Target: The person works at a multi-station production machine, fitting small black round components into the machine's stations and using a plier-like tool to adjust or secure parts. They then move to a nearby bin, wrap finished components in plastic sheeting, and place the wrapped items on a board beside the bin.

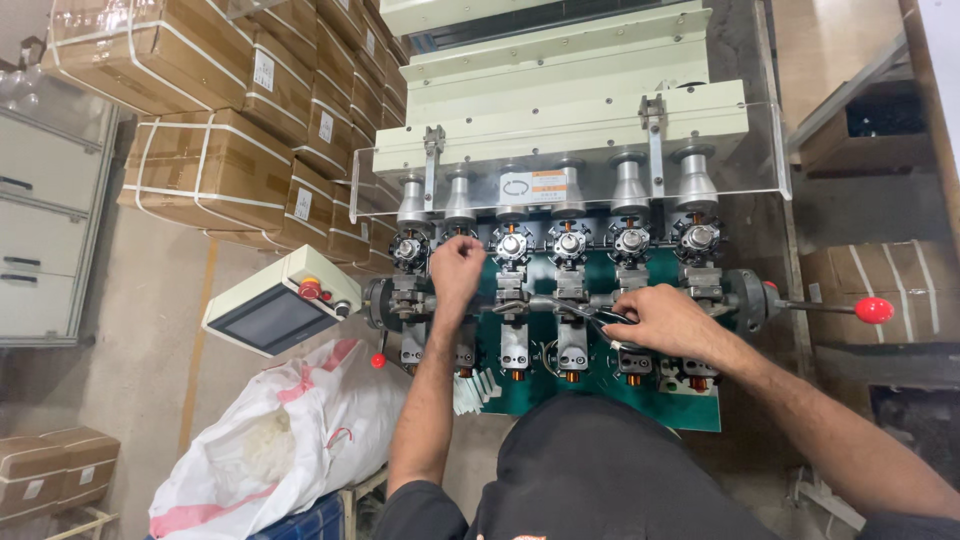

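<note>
Black shirt nearest; left hand fisted on a spindle, right hand pinching scissors, strapped brown cartons behind.

Strapped cardboard boxes (stacked high), grey cabinet.

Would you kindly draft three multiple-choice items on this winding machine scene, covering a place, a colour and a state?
1. Where is the left hand?
A. on the control box
B. at the second station from the left in the machine's row
C. in the white sack

2. What colour is the knob on the lever at the machine's right end?
A. red
B. blue
C. yellow

3. What is the right hand doing?
A. hanging free
B. gripping the lever
C. holding small scissors at the stations

Answers: 1 B, the fist sits on that station; 2 A, the ball is red; 3 C, black handles show under the fingers.
</note>
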{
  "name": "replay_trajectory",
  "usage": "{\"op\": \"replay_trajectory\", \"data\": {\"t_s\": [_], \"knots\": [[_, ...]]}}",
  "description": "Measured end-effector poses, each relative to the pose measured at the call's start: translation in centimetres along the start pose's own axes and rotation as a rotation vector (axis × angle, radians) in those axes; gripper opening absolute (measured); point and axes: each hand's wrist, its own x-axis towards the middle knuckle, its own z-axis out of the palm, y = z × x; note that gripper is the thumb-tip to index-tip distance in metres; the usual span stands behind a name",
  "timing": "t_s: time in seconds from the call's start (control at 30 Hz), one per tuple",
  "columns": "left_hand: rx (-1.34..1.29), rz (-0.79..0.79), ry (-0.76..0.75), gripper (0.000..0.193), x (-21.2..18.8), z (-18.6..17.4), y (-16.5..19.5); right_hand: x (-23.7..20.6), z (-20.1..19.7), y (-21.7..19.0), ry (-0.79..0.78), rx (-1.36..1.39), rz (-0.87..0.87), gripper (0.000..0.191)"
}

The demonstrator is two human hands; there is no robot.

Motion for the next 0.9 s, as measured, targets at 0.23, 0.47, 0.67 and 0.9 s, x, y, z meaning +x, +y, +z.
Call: {"op": "replay_trajectory", "data": {"t_s": [0.23, 0.47, 0.67, 0.9], "knots": [[0.472, 0.459, -0.302, 0.016, -2.1, -1.7, 3.3, 0.9, 0.1, -0.6, 0.0, -0.024, -0.007, 0.044], [0.458, 0.271, -0.243, 0.019, -1.2, -4.8, 4.0, 4.4, 0.4, -4.5, 0.015, -0.085, -0.047, 0.049], [0.355, -0.075, -0.08, 0.02, 0.4, -7.3, 1.0, 9.6, 1.7, -11.1, 0.008, -0.214, -0.079, 0.056], [-0.053, -0.185, -0.125, 0.015, 2.6, -6.1, -4.2, 13.1, 4.3, -15.0, -0.072, -0.199, -0.057, 0.05]]}}
